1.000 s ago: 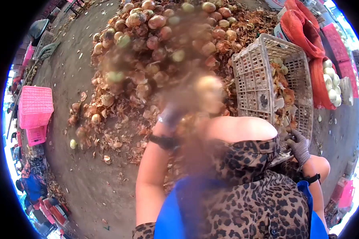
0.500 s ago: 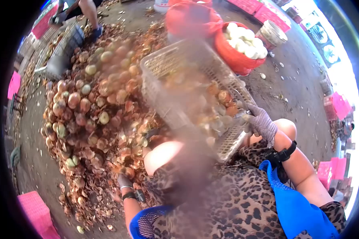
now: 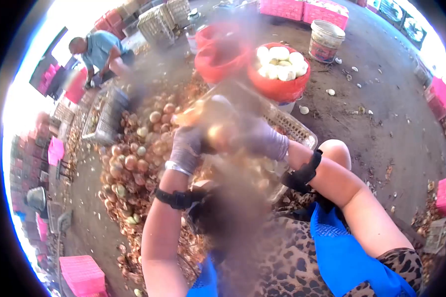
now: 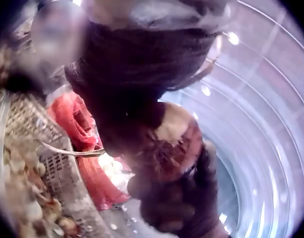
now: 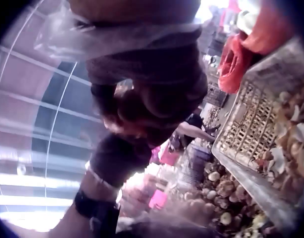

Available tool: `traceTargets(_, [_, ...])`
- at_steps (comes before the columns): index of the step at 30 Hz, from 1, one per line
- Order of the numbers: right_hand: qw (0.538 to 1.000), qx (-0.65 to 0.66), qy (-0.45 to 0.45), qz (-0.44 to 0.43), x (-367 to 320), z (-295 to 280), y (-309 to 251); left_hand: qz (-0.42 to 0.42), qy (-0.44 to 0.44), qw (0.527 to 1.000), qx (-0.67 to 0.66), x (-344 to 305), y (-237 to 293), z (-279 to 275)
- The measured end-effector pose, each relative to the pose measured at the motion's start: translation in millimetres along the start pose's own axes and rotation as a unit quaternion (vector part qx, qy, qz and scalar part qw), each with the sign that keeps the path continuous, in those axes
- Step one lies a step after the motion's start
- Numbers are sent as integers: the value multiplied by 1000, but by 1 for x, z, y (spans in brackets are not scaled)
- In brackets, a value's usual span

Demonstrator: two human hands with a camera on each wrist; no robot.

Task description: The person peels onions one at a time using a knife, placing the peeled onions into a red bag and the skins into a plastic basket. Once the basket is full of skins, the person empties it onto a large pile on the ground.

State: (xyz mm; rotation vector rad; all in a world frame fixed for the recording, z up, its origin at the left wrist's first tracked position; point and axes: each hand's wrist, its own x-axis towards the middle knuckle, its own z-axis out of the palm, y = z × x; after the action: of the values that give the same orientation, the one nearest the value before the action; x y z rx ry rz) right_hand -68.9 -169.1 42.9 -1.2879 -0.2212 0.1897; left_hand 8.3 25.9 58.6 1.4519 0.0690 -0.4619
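Note:
In the head view my gloved left hand (image 3: pixel 186 146) grips a brownish onion (image 3: pixel 220 136), and my gloved right hand (image 3: pixel 270 142) meets it from the other side. The left wrist view shows the onion (image 4: pixel 179 144) between my dark left hand (image 4: pixel 137 74) above and my right hand (image 4: pixel 181 208) below, fingers curled against it. A thin pale strip (image 4: pixel 72 151) sticks out beside them; what it is I cannot tell. Seen from the right wrist, my right hand (image 5: pixel 147 84) is curled above my left hand (image 5: pixel 117 158). Blur hides the fingertips.
A plastic crate (image 3: pixel 295 127) with peelings lies below the hands. Beyond it stand a red sack of peeled onions (image 3: pixel 282 84) and a bucket (image 3: pixel 326 42). Unpeeled onions (image 3: pixel 134 163) are heaped to the left. A person (image 3: pixel 101 49) bends at the back left.
My left hand has risen from the heap at the lower left with an onion. My right hand has left the crate's edge, and both hands have come together. The head view has tilted up.

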Motion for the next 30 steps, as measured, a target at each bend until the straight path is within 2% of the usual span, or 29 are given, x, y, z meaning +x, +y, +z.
traceTargets(1, [993,111,-18,24,-9,-9,-2,11,-47,999,14,-9,3,8])
traceTargets(2, [973,221,-38,51,-17,-18,-1,46,-93,984,142,-9,-1,11])
traceTargets(3, [965,257,-41,31,-17,-22,10,92,-130,952,263,-9,-6,14])
traceTargets(4, [955,292,-46,11,-16,-27,22,90,-148,896,408,-6,-8,23])
traceTargets(6, [942,334,-30,17,-24,-37,24,247,-78,733,629,-25,-14,35])
traceTargets(8, [927,373,-39,16,-26,-52,30,149,-119,895,403,-17,-18,42])
traceTargets(11, [902,429,-41,34,-30,-59,30,107,-205,965,126,-32,-5,55])
traceTargets(14, [892,447,31,59,-38,-35,-3,104,-251,961,40,-34,-16,74])
traceTargets(15, [890,446,66,65,-37,-29,-7,125,-242,960,64,-26,-31,73])
traceTargets(16, [966,239,74,-66,-32,-32,8,146,-233,957,87,-18,-46,70])
traceTargets(17, [978,15,77,-193,-25,-35,17,132,-260,956,17,-20,-47,73])
traceTargets(18, [972,-102,89,-192,-25,-39,25,116,-286,950,-54,-21,-47,75])
traceTargets(19, [952,-217,102,-190,-26,-44,33,88,-255,958,-95,-18,-53,71])
traceTargets(21, [962,-225,145,49,-42,-33,-9,36,-191,965,-175,-8,-70,56])
traceTargets(23, [908,-385,151,-64,-43,-34,5,60,-145,976,-150,4,-68,47])
traceTargets(24, [867,-458,154,-120,-43,-33,11,82,-175,968,-163,5,-63,46])
traceTargets(27, [884,-445,116,-81,-41,-30,21,98,-233,951,-178,9,-49,43])
traceTargets(30, [886,-449,103,-56,-33,-30,25,98,-221,949,-202,11,-49,39])
